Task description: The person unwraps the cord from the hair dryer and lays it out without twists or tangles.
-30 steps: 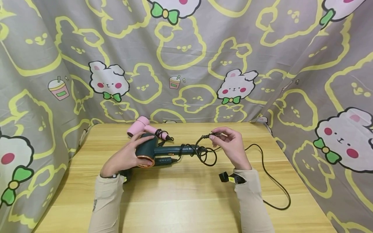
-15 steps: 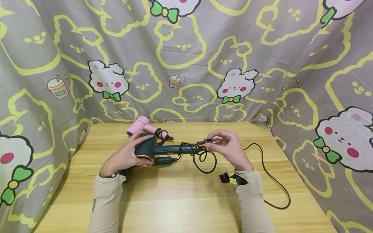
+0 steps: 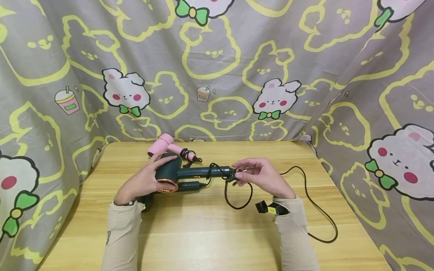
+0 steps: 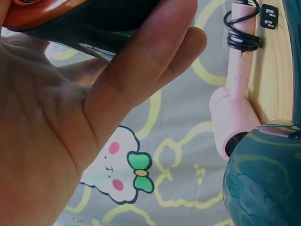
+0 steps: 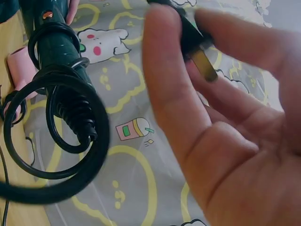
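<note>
My left hand [image 3: 142, 182] grips the head of a dark green hair dryer [image 3: 168, 168], thumb at its copper-rimmed end and fingers over the top. The dryer's handle [image 3: 203, 172] points right, with black cord wound round it. At the handle's end, my right hand [image 3: 262, 174] pinches the cord's plug between thumb and fingers; a metal prong [image 5: 203, 65] shows in the right wrist view. A cord loop [image 3: 239, 207] hangs below the handle's end. In the right wrist view the coiled cord [image 5: 104, 136] surrounds the handle's tip.
Behind lies a pink hair dryer [image 3: 161, 145] with its cord wrapped. Another dark green dryer [image 3: 188, 186] lies partly under the held one. A black cable [image 3: 317, 206] curves over the wooden table [image 3: 210, 241] at right. Patterned curtains [image 3: 223, 45] surround the table.
My right hand has moved the plug left and slightly down, to the handle's end. The cord loop hangs lower. My left hand has barely moved on the dryer's head.
</note>
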The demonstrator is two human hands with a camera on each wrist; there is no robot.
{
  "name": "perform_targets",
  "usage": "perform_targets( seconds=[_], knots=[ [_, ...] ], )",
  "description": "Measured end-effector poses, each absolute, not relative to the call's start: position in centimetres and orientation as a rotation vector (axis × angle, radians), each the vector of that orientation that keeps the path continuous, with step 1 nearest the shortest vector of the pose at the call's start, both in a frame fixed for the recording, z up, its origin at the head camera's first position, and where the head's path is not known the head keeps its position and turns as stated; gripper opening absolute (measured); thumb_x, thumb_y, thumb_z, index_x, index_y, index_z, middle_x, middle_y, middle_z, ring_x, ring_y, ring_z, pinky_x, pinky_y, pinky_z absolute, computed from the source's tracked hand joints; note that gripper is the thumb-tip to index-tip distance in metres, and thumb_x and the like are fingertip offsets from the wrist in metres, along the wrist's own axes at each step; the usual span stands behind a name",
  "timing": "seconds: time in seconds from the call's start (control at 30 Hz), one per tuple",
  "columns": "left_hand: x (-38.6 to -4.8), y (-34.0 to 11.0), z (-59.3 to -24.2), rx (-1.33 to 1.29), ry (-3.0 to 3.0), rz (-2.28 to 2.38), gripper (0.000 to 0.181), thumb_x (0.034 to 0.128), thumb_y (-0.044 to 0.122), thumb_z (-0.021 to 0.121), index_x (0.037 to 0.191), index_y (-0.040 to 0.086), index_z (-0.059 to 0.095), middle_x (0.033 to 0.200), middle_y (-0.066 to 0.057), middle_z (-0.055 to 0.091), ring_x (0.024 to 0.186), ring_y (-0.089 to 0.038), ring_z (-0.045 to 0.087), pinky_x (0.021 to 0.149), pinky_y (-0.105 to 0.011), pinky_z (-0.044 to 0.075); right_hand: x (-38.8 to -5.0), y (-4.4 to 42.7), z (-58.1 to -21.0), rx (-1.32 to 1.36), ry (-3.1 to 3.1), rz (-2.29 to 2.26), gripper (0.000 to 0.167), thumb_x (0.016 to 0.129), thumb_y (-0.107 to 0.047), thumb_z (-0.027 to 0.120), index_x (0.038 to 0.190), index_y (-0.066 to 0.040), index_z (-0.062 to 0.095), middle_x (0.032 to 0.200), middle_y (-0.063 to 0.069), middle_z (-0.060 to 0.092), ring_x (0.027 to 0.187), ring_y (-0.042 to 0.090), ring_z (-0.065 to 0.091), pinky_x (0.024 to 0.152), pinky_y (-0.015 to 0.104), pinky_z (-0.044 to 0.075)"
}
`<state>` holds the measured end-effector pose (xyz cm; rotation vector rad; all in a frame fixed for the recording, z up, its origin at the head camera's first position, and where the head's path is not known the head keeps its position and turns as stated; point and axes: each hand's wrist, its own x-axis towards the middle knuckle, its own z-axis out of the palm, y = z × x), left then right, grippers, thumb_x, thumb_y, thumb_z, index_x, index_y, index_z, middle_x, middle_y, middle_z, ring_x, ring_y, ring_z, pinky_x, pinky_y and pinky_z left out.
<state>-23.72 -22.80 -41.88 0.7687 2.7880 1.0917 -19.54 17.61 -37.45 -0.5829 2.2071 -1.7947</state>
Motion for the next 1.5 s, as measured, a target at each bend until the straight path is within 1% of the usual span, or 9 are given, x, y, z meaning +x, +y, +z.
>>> perform_targets(
  seconds=[0.2,0.4,0.63,0.77,0.87,1.0,1.1,1.2,1.5],
  knots=[
    [-23.7,-23.0,-41.9,0.764,2.798,1.087,0.098,0.0721,0.039,0.095,0.155,0.028,0.046,0.166,-0.013,0.024,0.127,-0.043,0.053,0.098,-0.058,0.049,-19.9,17.9,-37.8,-0.663,2.147,-1.646,0.024,0.096,-0.012,0.074,0.116,0.002,0.072,0.102,0.018,0.077,0.084,0.031,0.078,0.079,0.045,0.063],
    [-23.7,-23.2,-41.9,0.748,2.813,1.072,0.098,0.0716,0.04,0.096,0.156,0.029,0.046,0.166,-0.015,0.024,0.127,-0.045,0.053,0.097,-0.059,0.05,-20.4,18.2,-38.5,-0.755,2.064,-1.583,0.018,0.096,-0.01,0.073,0.111,-0.001,0.073,0.095,0.018,0.075,0.073,0.031,0.076,0.072,0.047,0.063],
    [-23.7,-23.3,-41.7,0.74,2.808,1.08,0.098,0.0718,0.04,0.095,0.156,0.03,0.045,0.166,-0.014,0.023,0.129,-0.045,0.052,0.098,-0.06,0.049,-20.9,18.4,-39.2,-0.751,2.05,-1.524,0.017,0.095,-0.011,0.075,0.104,0.002,0.074,0.095,0.029,0.074,0.072,0.028,0.076,0.072,0.048,0.063],
    [-23.7,-23.3,-41.7,0.745,2.813,1.077,0.099,0.0716,0.04,0.096,0.156,0.03,0.045,0.166,-0.014,0.023,0.129,-0.045,0.052,0.099,-0.06,0.049,-21.0,18.4,-39.5,-0.736,2.058,-1.485,0.016,0.097,-0.015,0.073,0.1,0.0,0.075,0.09,0.022,0.077,0.073,0.026,0.077,0.075,0.054,0.061],
    [-23.6,-23.4,-41.7,0.741,2.818,1.076,0.099,0.0717,0.039,0.096,0.156,0.029,0.045,0.166,-0.014,0.024,0.128,-0.046,0.052,0.098,-0.06,0.049,-21.2,18.4,-39.9,-0.716,2.092,-1.427,0.014,0.096,-0.018,0.074,0.098,-0.004,0.077,0.089,0.014,0.079,0.076,0.034,0.077,0.077,0.055,0.061],
    [-23.6,-23.4,-41.7,0.735,2.823,1.078,0.099,0.0714,0.039,0.096,0.156,0.029,0.045,0.165,-0.014,0.024,0.126,-0.045,0.054,0.098,-0.06,0.049,-21.8,18.6,-40.4,-0.708,2.154,-1.327,0.015,0.094,-0.019,0.077,0.101,-0.006,0.078,0.094,0.012,0.08,0.08,0.035,0.077,0.076,0.044,0.063],
    [-23.6,-23.5,-41.7,0.737,2.824,1.082,0.099,0.0711,0.038,0.096,0.155,0.029,0.046,0.165,-0.014,0.024,0.125,-0.045,0.054,0.098,-0.06,0.049,-22.2,18.7,-40.8,-0.711,2.195,-1.27,0.021,0.091,-0.017,0.079,0.106,-0.003,0.077,0.096,0.01,0.08,0.081,0.021,0.077,0.077,0.033,0.062],
    [-23.6,-23.5,-41.7,0.741,2.825,1.087,0.098,0.071,0.038,0.096,0.155,0.028,0.046,0.165,-0.014,0.024,0.125,-0.044,0.054,0.098,-0.06,0.049,-22.5,18.8,-41.2,-0.698,2.243,-1.229,0.027,0.088,-0.014,0.081,0.11,0.001,0.077,0.099,0.009,0.08,0.084,0.014,0.075,0.078,0.026,0.059],
    [-23.5,-23.4,-41.5,0.753,2.829,1.087,0.098,0.0716,0.037,0.096,0.155,0.028,0.046,0.165,-0.016,0.026,0.123,-0.044,0.055,0.096,-0.058,0.051,-23.1,19.0,-42.3,-0.55,2.348,-1.249,0.026,0.087,-0.013,0.082,0.111,-0.004,0.078,0.107,0.013,0.079,0.086,0.014,0.073,0.08,0.029,0.058]
  ],
)
